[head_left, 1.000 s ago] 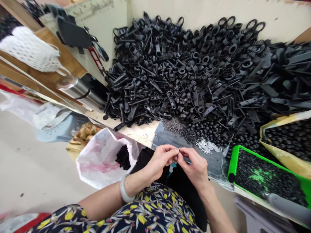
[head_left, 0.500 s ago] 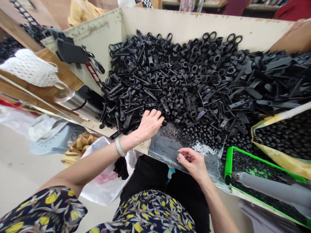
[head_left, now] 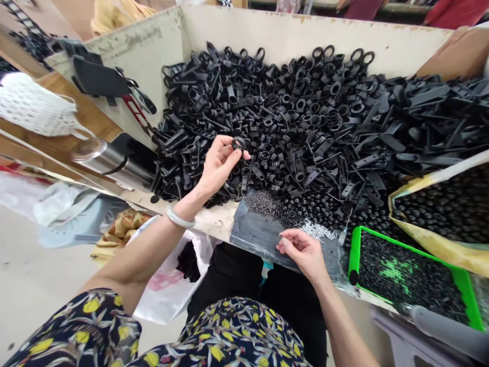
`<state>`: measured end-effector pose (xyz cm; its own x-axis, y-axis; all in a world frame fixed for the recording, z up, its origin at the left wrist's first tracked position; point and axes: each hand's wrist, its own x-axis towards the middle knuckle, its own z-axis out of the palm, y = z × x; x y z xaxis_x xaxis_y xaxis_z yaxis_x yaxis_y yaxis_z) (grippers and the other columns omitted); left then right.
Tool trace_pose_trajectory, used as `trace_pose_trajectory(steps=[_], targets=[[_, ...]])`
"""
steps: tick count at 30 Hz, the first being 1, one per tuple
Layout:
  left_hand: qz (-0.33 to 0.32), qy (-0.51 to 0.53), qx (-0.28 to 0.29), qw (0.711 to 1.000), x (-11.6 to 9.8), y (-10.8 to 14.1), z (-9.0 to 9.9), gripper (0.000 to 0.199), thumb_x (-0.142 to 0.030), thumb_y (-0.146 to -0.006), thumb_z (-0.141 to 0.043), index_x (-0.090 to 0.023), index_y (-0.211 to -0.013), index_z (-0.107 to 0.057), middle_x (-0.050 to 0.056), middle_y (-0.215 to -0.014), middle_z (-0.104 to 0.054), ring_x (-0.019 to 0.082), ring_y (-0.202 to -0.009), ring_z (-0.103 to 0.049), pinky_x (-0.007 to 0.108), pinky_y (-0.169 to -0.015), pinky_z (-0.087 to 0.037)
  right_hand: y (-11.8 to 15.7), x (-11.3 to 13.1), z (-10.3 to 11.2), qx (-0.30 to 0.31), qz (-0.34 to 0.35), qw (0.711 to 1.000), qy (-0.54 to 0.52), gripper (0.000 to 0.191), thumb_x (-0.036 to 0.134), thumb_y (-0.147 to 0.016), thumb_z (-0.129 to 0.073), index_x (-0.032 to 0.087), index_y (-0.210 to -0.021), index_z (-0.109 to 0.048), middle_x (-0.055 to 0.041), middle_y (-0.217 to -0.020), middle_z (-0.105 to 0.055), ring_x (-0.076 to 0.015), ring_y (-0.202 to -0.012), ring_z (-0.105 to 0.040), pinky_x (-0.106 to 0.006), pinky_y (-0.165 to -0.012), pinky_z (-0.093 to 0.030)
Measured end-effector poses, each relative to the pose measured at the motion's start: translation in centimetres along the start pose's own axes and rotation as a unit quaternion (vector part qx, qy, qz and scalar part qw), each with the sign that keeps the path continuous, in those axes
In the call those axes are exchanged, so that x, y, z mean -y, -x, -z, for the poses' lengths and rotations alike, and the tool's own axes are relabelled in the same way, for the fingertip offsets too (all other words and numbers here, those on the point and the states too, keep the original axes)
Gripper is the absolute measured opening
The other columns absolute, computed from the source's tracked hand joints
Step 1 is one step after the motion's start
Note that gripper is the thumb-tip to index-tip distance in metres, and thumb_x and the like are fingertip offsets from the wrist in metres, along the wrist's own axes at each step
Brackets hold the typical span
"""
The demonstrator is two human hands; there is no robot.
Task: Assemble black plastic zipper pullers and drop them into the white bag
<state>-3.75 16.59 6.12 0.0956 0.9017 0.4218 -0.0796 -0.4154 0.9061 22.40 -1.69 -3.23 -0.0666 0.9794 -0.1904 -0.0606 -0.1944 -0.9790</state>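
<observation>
My left hand (head_left: 219,163) pinches a black ring-shaped part (head_left: 239,145) between thumb and fingers, raised over the heap of black plastic parts (head_left: 267,117). Close to the heap's front edge, my right hand (head_left: 303,250) hovers above the dark work surface (head_left: 255,232) with thumb and index fingertips together; whatever lies between them is too small to make out. Silver pins (head_left: 317,229) lie just beyond that hand. Small brownish pieces (head_left: 263,203) are spread on the surface between the two hands.
On the right are a green tray (head_left: 355,255) of small black pieces and a yellow-edged bag (head_left: 428,237) of black balls. A steel flask (head_left: 99,155) lies at the left. A white bag (head_left: 156,300) hangs below the front edge. A grey bar (head_left: 446,323) crosses the lower right.
My left hand has turned over and lifted up and left from the heap, now with a black ring part in it. The right hand has barely moved. The grey bar has shifted off the green tray.
</observation>
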Motion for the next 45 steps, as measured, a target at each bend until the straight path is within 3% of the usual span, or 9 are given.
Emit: trace_pose_trajectory(steps=[2,5,8,10,16,24,31,37,45], targets=[[0.017,0.032,-0.023,0.999,-1.7,1.2,-1.3,0.031,-0.042,-0.097,-0.071,-0.024,-0.105,-0.048,-0.004,-0.078,-0.069,0.013,-0.073,-0.070,0.029,-0.079,-0.053,0.1,-0.1,0.2,-0.009,0.002,1.000,-0.020,0.029,0.047,-0.085,-0.084,0.020,-0.094,-0.076,-0.0024,-0.072,-0.075,-0.0159,-0.062,-0.073,-0.032,-0.071,-0.067],[0.200,0.087,0.032,0.975,-4.0,5.4,-3.8,0.027,-0.037,-0.098,-0.069,-0.023,-0.107,-0.047,-0.008,-0.068,-0.061,0.010,-0.052,-0.058,0.026,-0.057,-0.047,0.6,-0.4,0.3,-0.020,0.013,0.998,-0.063,0.023,0.042,-0.088,-0.082,0.022,-0.097,-0.077,-0.0004,-0.073,-0.075,-0.0137,-0.059,-0.071,-0.037,-0.077,-0.069],[0.431,0.172,0.080,0.882,-4.6,10.9,-5.8,0.034,-0.034,-0.090,-0.075,-0.020,-0.109,-0.051,-0.005,-0.078,-0.063,0.009,-0.062,-0.062,0.025,-0.068,-0.051,1.5,-0.4,0.0,-0.015,0.010,0.996,-0.088,0.019,0.039,-0.089,-0.081,0.023,-0.099,-0.077,0.0002,-0.074,-0.075,-0.0125,-0.058,-0.069,-0.036,-0.074,-0.070],[0.488,0.198,0.063,0.848,-4.2,14.0,-6.6,0.038,-0.033,-0.086,-0.077,-0.020,-0.110,-0.051,-0.006,-0.078,-0.062,0.009,-0.064,-0.062,0.026,-0.072,-0.052,2.1,-0.1,-0.5,-0.012,0.005,0.997,-0.081,0.020,0.040,-0.089,-0.081,0.022,-0.097,-0.077,-0.0003,-0.073,-0.075,-0.0124,-0.056,-0.069,-0.032,-0.069,-0.069],[0.488,0.181,0.017,0.853,-3.0,17.4,-7.0,0.038,-0.036,-0.083,-0.078,-0.018,-0.104,-0.052,-0.006,-0.070,-0.061,0.008,-0.053,-0.053,0.025,-0.059,-0.042,3.0,1.4,-2.0,-0.014,0.023,0.999,-0.025,0.025,0.043,-0.087,-0.082,0.020,-0.094,-0.076,-0.0018,-0.068,-0.074,-0.0156,-0.055,-0.072,-0.028,-0.059,-0.066],[0.493,0.183,0.014,0.851,-3.8,18.4,-7.3,0.042,-0.030,-0.083,-0.078,-0.016,-0.117,-0.059,-0.004,-0.080,-0.063,0.008,-0.063,-0.057,0.025,-0.068,-0.044,2.6,1.3,-2.6,0.011,0.082,0.990,0.118,0.011,0.031,-0.091,-0.072,0.021,-0.095,-0.075,-0.0018,-0.080,-0.073,-0.0135,-0.063,-0.071,-0.023,-0.059,-0.060],[0.479,0.180,0.004,0.859,-4.2,19.5,-7.5,0.042,-0.026,-0.082,-0.078,-0.019,-0.119,-0.058,0.001,-0.098,-0.069,0.011,-0.075,-0.065,0.029,-0.078,-0.051,1.9,0.9,-2.7,0.029,0.210,0.937,0.277,0.010,0.022,-0.097,-0.066,0.023,-0.105,-0.072,-0.0017,-0.089,-0.072,-0.0110,-0.067,-0.068,-0.022,-0.063,-0.058],[0.484,0.178,-0.003,0.857,-3.6,20.1,-8.0,0.042,-0.026,-0.084,-0.075,-0.019,-0.119,-0.054,0.002,-0.098,-0.071,0.014,-0.081,-0.069,0.030,-0.081,-0.056,1.9,1.5,-3.0,0.035,0.311,0.858,0.408,0.011,0.017,-0.100,-0.063,0.019,-0.109,-0.070,-0.0015,-0.083,-0.071,-0.0111,-0.067,-0.068,-0.023,-0.064,-0.054],[0.482,0.181,-0.008,0.857,-3.9,20.7,-8.0,0.040,-0.025,-0.088,-0.072,-0.020,-0.123,-0.053,0.000,-0.096,-0.069,0.013,-0.084,-0.068,0.029,-0.084,-0.056,2.7,1.3,-3.1,0.056,0.333,0.801,0.494,0.016,0.018,-0.105,-0.057,0.016,-0.113,-0.071,-0.0043,-0.083,-0.073,-0.0137,-0.071,-0.069,-0.026,-0.067,-0.051]])
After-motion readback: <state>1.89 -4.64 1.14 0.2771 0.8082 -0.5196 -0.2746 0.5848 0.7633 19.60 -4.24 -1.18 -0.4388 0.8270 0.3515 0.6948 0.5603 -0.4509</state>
